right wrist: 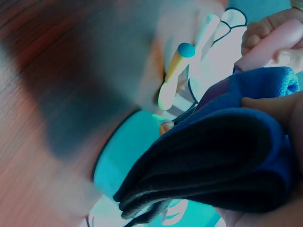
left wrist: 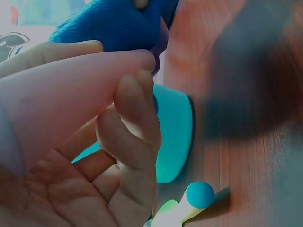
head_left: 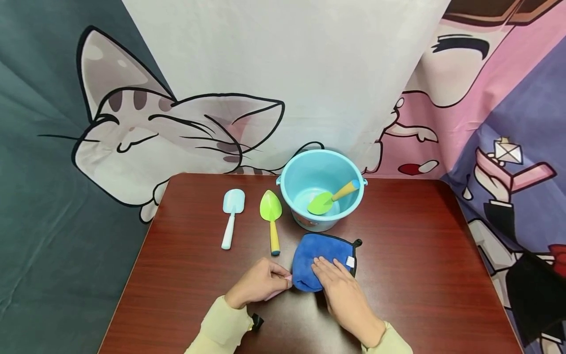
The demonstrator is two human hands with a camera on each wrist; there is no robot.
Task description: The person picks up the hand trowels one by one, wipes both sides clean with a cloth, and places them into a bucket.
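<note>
In the head view my left hand (head_left: 256, 285) pinches a smooth pink handle (left wrist: 71, 87) between thumb and fingers. The handle runs up to a folded blue cloth (head_left: 307, 258) with black edging, a white tag and a small loop. A purple part (right wrist: 215, 93) joined to the handle goes in under the cloth, and its far end is hidden. My right hand (head_left: 347, 302) grips the cloth around that part, fingers over the top and thumb on the near side in the right wrist view. Both hands are above the near middle of the table.
A light blue bucket (head_left: 305, 169) stands at the table's back edge, with a green trowel (head_left: 320, 203) with a yellow handle inside. Left of it lie another green trowel (head_left: 270, 206) and a pale blue shovel (head_left: 233, 201). A printed curtain (head_left: 265, 49) hangs behind the brown table (head_left: 420, 275).
</note>
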